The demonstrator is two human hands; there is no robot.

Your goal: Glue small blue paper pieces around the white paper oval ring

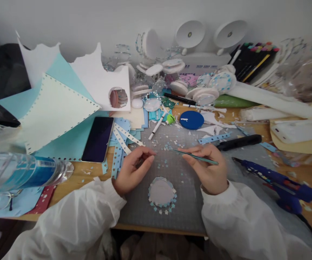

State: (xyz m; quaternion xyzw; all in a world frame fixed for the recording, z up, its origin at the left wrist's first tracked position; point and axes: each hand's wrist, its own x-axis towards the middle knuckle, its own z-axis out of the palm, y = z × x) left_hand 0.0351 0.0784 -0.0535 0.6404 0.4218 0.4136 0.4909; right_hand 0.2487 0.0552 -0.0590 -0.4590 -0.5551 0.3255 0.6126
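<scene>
- Plainly, the worktop is crowded around the grey mat, so a sweeping sleeve could drag something across it.
- The large paper sheets, left of the mat, overlap loosely; a nudge might make them slide.
- The clear bottle is also left of the mat. I cannot tell if it is sealed; if not, a knock could wet the paper.
- The blue glue gun lies across the mat's right side. If hot, its nozzle could burn the forearm nearby.
- The phone, left of the mat, could get pushed by an elbow.
- The right hand, over the mat, is closed on slim tweezers; too hard a squeeze could flick a piece away.
- The left hand, at the mat's left part, has curled fingers with thumb and forefinger close; whether they pinch anything, I cannot tell.
- The pale disc sits on the mat's near part, where a dipping cuff could disturb its star edging.
- Tiny stars, mid-mat, could scatter with a breath.
</scene>
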